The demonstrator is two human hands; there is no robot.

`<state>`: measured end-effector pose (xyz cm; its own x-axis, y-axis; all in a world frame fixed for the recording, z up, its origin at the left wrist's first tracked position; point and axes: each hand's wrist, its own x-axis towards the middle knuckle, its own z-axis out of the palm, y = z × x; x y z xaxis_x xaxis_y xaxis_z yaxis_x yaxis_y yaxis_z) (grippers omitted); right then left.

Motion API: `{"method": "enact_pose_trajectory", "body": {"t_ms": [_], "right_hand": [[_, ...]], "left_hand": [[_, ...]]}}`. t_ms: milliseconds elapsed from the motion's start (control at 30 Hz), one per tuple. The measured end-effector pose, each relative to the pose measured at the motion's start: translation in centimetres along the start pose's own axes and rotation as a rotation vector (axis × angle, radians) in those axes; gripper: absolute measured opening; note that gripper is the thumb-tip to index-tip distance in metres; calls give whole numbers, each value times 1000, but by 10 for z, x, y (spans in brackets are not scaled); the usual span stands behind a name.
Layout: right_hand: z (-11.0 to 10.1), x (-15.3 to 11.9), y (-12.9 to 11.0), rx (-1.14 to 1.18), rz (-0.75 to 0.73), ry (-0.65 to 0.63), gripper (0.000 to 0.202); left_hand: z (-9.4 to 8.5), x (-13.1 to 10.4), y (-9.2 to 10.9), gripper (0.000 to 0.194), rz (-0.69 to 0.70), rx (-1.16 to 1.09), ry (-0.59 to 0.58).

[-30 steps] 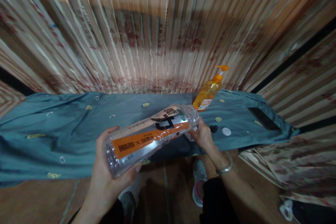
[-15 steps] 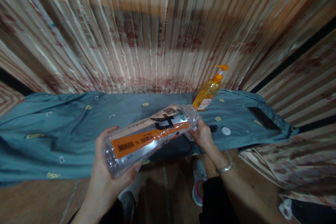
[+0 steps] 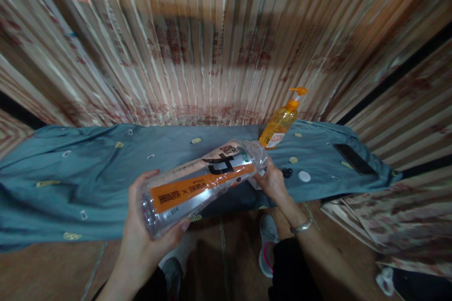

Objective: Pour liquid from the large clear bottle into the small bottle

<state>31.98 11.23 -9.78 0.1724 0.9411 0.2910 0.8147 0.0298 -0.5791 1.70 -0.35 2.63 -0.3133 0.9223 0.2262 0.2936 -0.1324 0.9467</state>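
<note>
A large clear plastic bottle (image 3: 205, 178) with an orange and silver label lies tilted in the air between my hands, its base at the lower left and its neck at the upper right. My left hand (image 3: 144, 230) wraps around the base, thumb underneath along the near side. At the neck end, my right hand (image 3: 273, 181) is closed on the bottle; its fingers are partly hidden behind the neck. Just beyond the neck stands a pump bottle (image 3: 278, 124) of amber liquid. A white round cap (image 3: 304, 176) and a small black object (image 3: 287, 172) lie right of my right hand.
A green-blue patterned cloth (image 3: 92, 164) covers the table. A dark flat phone-like object (image 3: 354, 159) lies at its right. Behind hangs a pleated curtain (image 3: 197, 56), with dark poles at both sides. A small pale box (image 3: 256, 182) shows partly beneath the bottle neck.
</note>
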Motion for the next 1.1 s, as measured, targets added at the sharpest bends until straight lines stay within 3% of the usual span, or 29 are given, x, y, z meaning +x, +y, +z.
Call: {"method": "enact_pose_trajectory", "body": {"t_ms": [1100], "right_hand": [[3,0,4,-9,-16,10,51]], "left_hand": [[0,0,0,79,-8,-21,3]]}}
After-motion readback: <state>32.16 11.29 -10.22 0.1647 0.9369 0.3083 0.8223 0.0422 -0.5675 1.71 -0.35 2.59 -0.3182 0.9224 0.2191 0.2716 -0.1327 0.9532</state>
